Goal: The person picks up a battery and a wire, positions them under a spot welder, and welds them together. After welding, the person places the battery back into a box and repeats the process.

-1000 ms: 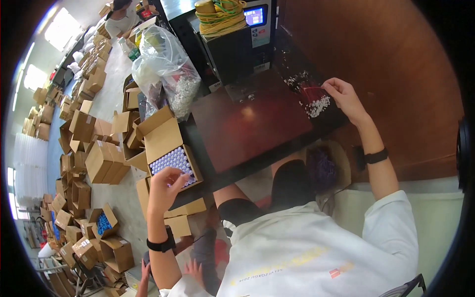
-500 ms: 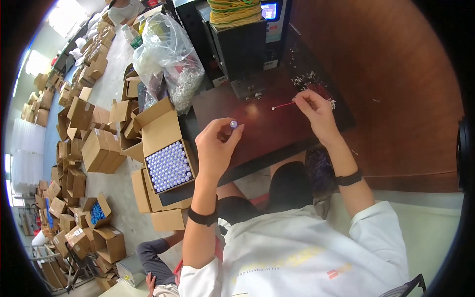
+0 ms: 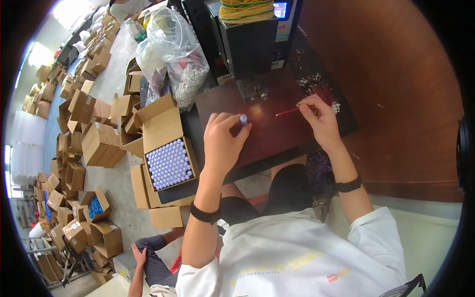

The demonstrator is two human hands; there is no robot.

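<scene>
Between the thumb and fingers of my left hand [image 3: 222,136] is a small purple battery cell [image 3: 243,120], its pale end facing up. My right hand [image 3: 320,119] pinches a thin red wire [image 3: 287,112], whose tip points left toward the cell without touching it. Both hands are over a dark reddish-brown work board [image 3: 269,131]. Just beyond them, small metal parts [image 3: 259,94] sit at the foot of a black machine [image 3: 250,47]. A bundle of red wires with white ends [image 3: 324,94] lies beyond my right hand.
An open cardboard box [image 3: 193,171] packed with purple cells stands left of the board. Behind it is a clear plastic bag [image 3: 185,64] of small white parts. Yellow-green wire [image 3: 246,11] tops the machine. A brown panel [image 3: 396,99] rises at right. Another person's leg [image 3: 153,255] shows lower left.
My left hand has moved slightly right with the cell, which now shows more of its side. The red wire's tip has dropped a little. The other person's hand has moved onto their leg.
</scene>
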